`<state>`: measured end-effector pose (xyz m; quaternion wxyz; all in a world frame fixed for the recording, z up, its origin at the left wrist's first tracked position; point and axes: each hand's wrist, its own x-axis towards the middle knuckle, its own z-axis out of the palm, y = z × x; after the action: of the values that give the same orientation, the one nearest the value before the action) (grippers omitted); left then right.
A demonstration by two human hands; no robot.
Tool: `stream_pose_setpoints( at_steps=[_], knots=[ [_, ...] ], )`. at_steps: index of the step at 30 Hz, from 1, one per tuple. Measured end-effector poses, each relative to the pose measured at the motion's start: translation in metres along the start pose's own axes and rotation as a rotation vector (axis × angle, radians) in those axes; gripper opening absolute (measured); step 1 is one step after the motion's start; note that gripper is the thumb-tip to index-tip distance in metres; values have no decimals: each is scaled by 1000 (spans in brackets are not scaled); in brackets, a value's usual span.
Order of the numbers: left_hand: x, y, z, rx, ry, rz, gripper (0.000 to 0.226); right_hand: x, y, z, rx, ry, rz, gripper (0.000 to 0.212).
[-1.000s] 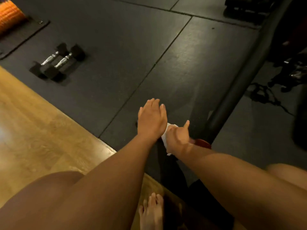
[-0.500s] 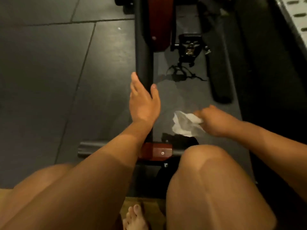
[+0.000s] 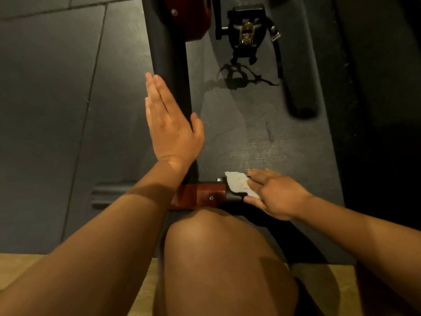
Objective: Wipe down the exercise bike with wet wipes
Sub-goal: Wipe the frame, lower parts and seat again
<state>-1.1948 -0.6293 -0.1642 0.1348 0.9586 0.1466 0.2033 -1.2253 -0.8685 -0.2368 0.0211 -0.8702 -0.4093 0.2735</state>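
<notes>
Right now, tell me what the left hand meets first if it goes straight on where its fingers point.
Likely the black frame tube: the left hand lies over it, fingers pointing along its left edge. It may graze it, passing over the floor mat; depth is unclear.

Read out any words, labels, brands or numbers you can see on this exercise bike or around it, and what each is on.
No text can be read.
The red bracket shows only a screw head, no lettering.
The pedal has a brass-coloured metal part; any marking there is too blurred to tell.
The wet wipe is plain white.
</notes>
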Motion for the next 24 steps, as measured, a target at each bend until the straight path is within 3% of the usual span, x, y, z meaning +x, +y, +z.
stream_pose_setpoints(
  at_steps=[4, 8, 11, 13, 17, 20, 22, 24],
  knots=[
    [0, 1, -1, -30, 19, -4, 87, 1, -4, -5, 56, 119, -54, 103],
    [0, 1, 0, -39, 26, -12, 86, 23, -15, 12, 165, 52, -95, 63],
    [1, 1, 1, -42, 24, -9, 86, 36, -15, 17, 208, -12, -102, 57],
    [1, 0, 1, -42, 24, -16, 87, 37, -7, 13, 240, -36, 22, 58],
    [1, -1, 2, -35, 18, -15, 86, 14, 29, 10, 168, -113, 213, 82],
    [1, -1, 3, -35, 26, -16, 85, -21, 43, 16, 226, -50, 415, 69],
    [1, -2, 4, -46, 34, -16, 85, -33, 28, 24, 436, 57, 662, 58],
    [1, -2, 4, -61, 27, -22, 85, -36, -1, 24, 830, 223, 928, 53]
  ],
)
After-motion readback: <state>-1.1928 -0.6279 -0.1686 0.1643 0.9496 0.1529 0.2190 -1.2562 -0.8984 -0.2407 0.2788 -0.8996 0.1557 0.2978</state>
